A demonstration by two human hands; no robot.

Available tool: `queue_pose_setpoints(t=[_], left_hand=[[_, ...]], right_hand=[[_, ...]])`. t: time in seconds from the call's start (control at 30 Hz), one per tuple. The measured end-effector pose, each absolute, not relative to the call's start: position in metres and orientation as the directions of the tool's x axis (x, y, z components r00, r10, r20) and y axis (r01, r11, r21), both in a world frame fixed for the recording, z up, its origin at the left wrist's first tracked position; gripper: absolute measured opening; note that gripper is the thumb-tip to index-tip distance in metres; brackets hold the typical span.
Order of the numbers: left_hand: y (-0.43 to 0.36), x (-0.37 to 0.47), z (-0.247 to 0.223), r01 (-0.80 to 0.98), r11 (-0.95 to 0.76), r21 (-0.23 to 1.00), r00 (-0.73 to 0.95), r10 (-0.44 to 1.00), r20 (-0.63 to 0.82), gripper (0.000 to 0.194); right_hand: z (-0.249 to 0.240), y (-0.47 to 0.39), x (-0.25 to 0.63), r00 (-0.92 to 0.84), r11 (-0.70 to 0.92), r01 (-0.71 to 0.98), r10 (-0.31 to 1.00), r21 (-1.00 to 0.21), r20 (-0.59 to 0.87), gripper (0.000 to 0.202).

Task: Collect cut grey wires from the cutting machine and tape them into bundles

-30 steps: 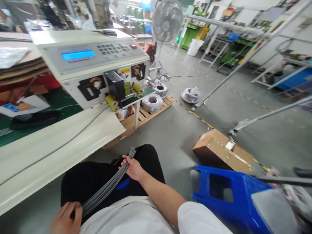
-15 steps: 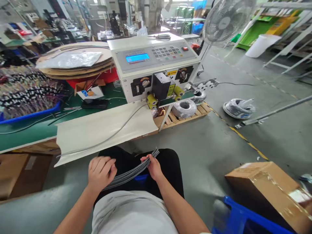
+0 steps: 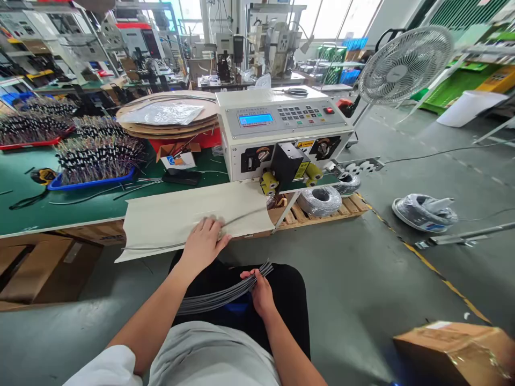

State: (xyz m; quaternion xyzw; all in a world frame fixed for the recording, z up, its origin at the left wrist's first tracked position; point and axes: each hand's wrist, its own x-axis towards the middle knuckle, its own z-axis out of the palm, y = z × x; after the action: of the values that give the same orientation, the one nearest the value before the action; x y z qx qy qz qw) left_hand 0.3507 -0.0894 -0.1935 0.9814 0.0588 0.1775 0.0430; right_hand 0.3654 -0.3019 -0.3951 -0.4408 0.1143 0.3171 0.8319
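Observation:
A single grey cable [image 3: 155,247] lies along the cream sheet [image 3: 161,217] in front of the cable machine [image 3: 277,128]. My left hand [image 3: 204,241] reaches over that cable, palm down, fingers stretched out and thumb apart; the cable passes under the fingers. Over my lap, my right hand [image 3: 261,294] is closed around a bundle of grey cut cables [image 3: 219,299] near its right end. The cable ends stick out past my fingers, and the bundle's left part runs under my left forearm.
A phone [image 3: 182,177] and an open small box [image 3: 179,156] lie on the green bench. Blue tray [image 3: 96,181] holds many wired parts. Cable coils [image 3: 321,201] rest on a pallet under the machine. A fan [image 3: 402,69] stands right; a carton [image 3: 454,343] sits on the floor.
My left hand has moved from above my lap up and forward onto the cream sheet, over the cable. The cable's right end has come away from the machine's rollers. My right hand keeps its bundle.

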Motion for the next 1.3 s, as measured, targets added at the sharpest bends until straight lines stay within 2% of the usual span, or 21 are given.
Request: queue_pose_setpoints(t=[0.07, 0.2, 0.27, 0.33, 0.47, 0.57, 0.67, 1.07, 1.3], left_hand=[[-0.087, 0.339, -0.194, 0.048, -0.996, 0.076, 0.94, 0.071, 0.335, 0.027], [-0.089, 0.32, -0.202, 0.043, -0.999, -0.002, 0.894, 0.038, 0.446, 0.018], [-0.099, 0.311, -0.213, 0.023, -1.0, 0.011, 0.889, 0.026, 0.457, 0.014], [-0.114, 0.301, -0.23, 0.017, -0.997, 0.079, 0.922, 0.046, 0.384, 0.015], [-0.147, 0.286, -0.278, 0.101, -0.973, 0.208, 0.987, 0.124, 0.101, 0.024], [-0.159, 0.281, -0.31, 0.156, -0.96, 0.233, 0.988, 0.153, -0.031, 0.027], [-0.161, 0.281, -0.327, 0.161, -0.962, 0.221, 0.985, 0.143, -0.097, 0.027], [-0.161, 0.283, -0.333, 0.122, -0.981, 0.152, 0.984, 0.1, -0.149, 0.03], [-0.144, 0.269, -0.315, 0.081, -0.994, 0.071, 0.986, 0.07, -0.149, 0.033]], right_hand=[[-0.396, -0.301, 0.366, 0.77, 0.41, -0.631, 0.432, -0.658, -0.469, 0.042], [-0.399, -0.299, 0.368, 0.77, 0.398, -0.633, 0.414, -0.664, -0.486, 0.048], [-0.399, -0.298, 0.368, 0.771, 0.397, -0.632, 0.406, -0.666, -0.49, 0.049], [-0.399, -0.298, 0.368, 0.776, 0.408, -0.627, 0.401, -0.663, -0.487, 0.047], [-0.399, -0.297, 0.368, 0.794, 0.447, -0.603, 0.417, -0.661, -0.443, 0.043], [-0.4, -0.297, 0.368, 0.788, 0.458, -0.608, 0.441, -0.648, -0.428, 0.041], [-0.4, -0.297, 0.367, 0.782, 0.468, -0.616, 0.46, -0.634, -0.42, 0.04], [-0.4, -0.298, 0.366, 0.787, 0.443, -0.606, 0.451, -0.66, -0.42, 0.04], [-0.407, -0.296, 0.365, 0.795, 0.482, -0.599, 0.457, -0.639, -0.4, 0.037]])
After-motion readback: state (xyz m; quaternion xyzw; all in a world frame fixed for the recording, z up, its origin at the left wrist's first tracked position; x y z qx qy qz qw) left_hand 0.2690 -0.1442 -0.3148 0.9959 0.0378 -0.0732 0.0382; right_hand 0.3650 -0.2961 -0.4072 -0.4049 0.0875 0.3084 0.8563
